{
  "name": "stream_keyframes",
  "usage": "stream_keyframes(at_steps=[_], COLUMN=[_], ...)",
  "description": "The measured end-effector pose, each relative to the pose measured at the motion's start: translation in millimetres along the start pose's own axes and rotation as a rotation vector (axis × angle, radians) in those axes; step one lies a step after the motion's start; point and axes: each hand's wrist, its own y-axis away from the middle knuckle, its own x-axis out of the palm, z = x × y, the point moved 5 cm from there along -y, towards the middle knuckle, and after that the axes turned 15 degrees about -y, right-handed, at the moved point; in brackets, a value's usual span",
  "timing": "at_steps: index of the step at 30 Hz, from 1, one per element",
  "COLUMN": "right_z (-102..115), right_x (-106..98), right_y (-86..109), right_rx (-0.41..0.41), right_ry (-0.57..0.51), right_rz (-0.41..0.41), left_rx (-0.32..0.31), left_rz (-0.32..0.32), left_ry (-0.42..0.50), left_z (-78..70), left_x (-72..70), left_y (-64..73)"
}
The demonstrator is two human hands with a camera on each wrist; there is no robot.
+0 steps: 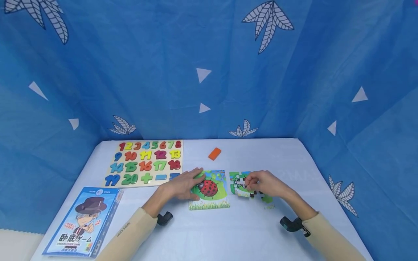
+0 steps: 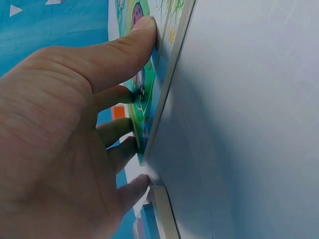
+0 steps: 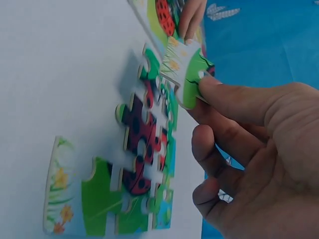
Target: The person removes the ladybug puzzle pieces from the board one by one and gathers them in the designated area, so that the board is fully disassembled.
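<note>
My left hand (image 1: pixel 183 185) lies over the left side of a ladybug picture board (image 1: pixel 212 204), which is flat on the white table. In the left wrist view its thumb and fingers (image 2: pixel 115 132) are extended, touching the board's picture face. Between the thumb and fingers of my right hand (image 1: pixel 267 183) is a jigsaw piece (image 3: pixel 182 69), pinched and raised. White flower border and green show on that piece. Below it lie several partly joined jigsaw pieces (image 3: pixel 138 127) with ladybug red and black spots. A flower-edged piece (image 3: pixel 60 184) sits at the near corner.
A board of colourful numbers (image 1: pixel 148 160) lies behind the left forearm. At front left is a blue game box (image 1: pixel 81 221) with a cartoon figure in a hat. An orange block (image 1: pixel 214 153) lies behind the picture board. Blue curtains (image 1: pixel 163 72) border the table.
</note>
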Motion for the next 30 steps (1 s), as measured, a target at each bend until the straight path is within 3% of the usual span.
stream_keyframes(at_steps=[6,13,25,30], right_z=[-14.6,-25.1,-27.8,-29.1], right_x=[-2.0,1.3,7.3,7.7], right_y=[4.2,10.7,12.4,14.1], right_rx=[0.05,0.049,0.046,0.059], right_ry=[-0.023,-0.002,-0.003,0.05], right_rz=[0.063,0.131,0.133,0.111], left_rx=[-0.001,-0.004,-0.001,0.0], left_rz=[-0.004,0.0,-0.016,-0.018], left_ry=[0.002,0.008,0.005,0.01], left_z=[0.3,-0.7,0.2,0.2], left_x=[1.6,0.1,1.4,1.4], left_y=[0.6,1.1,-0.2,-0.1])
